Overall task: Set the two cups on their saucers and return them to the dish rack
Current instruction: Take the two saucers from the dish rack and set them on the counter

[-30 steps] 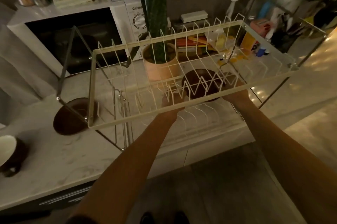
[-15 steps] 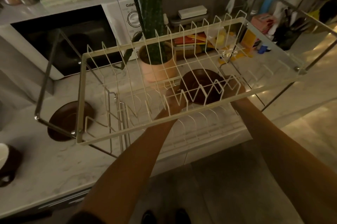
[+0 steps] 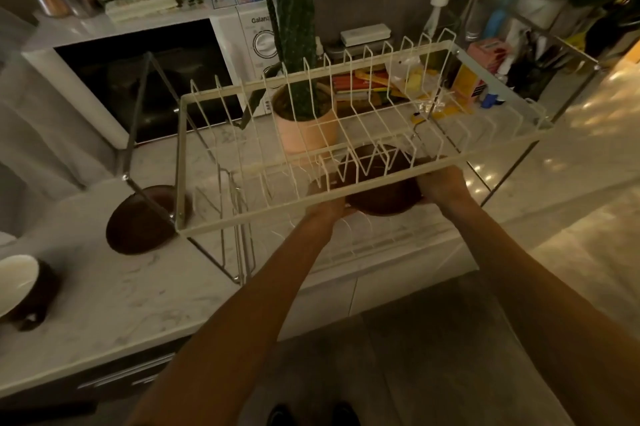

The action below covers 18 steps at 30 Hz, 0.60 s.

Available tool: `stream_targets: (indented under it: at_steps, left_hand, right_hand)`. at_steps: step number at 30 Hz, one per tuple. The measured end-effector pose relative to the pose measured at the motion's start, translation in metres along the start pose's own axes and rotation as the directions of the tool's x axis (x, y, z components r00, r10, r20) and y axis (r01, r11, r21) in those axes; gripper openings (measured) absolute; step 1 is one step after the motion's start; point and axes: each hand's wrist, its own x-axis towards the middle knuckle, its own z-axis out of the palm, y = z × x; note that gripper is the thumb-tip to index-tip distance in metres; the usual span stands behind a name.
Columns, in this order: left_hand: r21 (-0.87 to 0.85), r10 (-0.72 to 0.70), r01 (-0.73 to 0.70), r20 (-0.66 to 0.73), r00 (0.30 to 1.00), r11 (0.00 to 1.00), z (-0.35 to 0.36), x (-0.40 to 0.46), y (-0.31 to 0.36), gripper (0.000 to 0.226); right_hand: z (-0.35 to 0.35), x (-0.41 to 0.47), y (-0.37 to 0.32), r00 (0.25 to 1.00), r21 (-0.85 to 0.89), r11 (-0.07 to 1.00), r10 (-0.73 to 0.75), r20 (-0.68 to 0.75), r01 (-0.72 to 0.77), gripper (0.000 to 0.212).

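Both of my hands reach under the upper tier of the cream wire dish rack [image 3: 242, 221]. My left hand [image 3: 329, 209] and my right hand [image 3: 441, 183] grip opposite edges of a brown saucer [image 3: 384, 205] above the lower tier. A dark round shape that looks like a cup sits on it, partly hidden by the wires. A second brown saucer [image 3: 138, 228] lies on the marble counter [image 3: 138, 297], just left of the rack. A cup with a white inside [image 3: 19, 283] stands at the far left edge.
Behind the rack stand a cactus in a pink pot [image 3: 304, 127], a white microwave [image 3: 145, 79] and a clutter of bottles and boxes [image 3: 485, 68]. The rack's metal legs [image 3: 145, 203] reach over the second saucer. The counter edge and floor lie below my arms.
The view has shifted slightly. My hands and the saucer between them sit a little lower and nearer the rack's front rail than half a second ago. The items at left have not moved.
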Motion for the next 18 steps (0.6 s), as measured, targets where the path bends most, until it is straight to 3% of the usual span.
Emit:
stream_targets:
  at_steps: [2, 9, 18]
  left_hand:
    - [0.028, -0.006, 0.006, 0.006, 1.000, 1.000, -0.006, -0.012, 0.000, 0.027]
    - [0.104, 0.058, -0.063, 0.058, 0.997, 0.993, -0.041, -0.056, -0.012, 0.027]
    - [0.177, 0.131, -0.131, 0.015, 0.991, 0.975, -0.085, -0.104, -0.039, 0.035]
  right_hand:
    - [-0.002, -0.017, -0.004, 0.998, -0.054, 0.996, -0.063, 0.031, 0.065, 0.040]
    - [0.000, -0.068, -0.003, 0.992, -0.026, 0.998, -0.061, 0.113, 0.065, 0.029]
    - [0.006, -0.129, -0.010, 0.969, -0.061, 0.993, -0.086, 0.233, 0.103, 0.008]
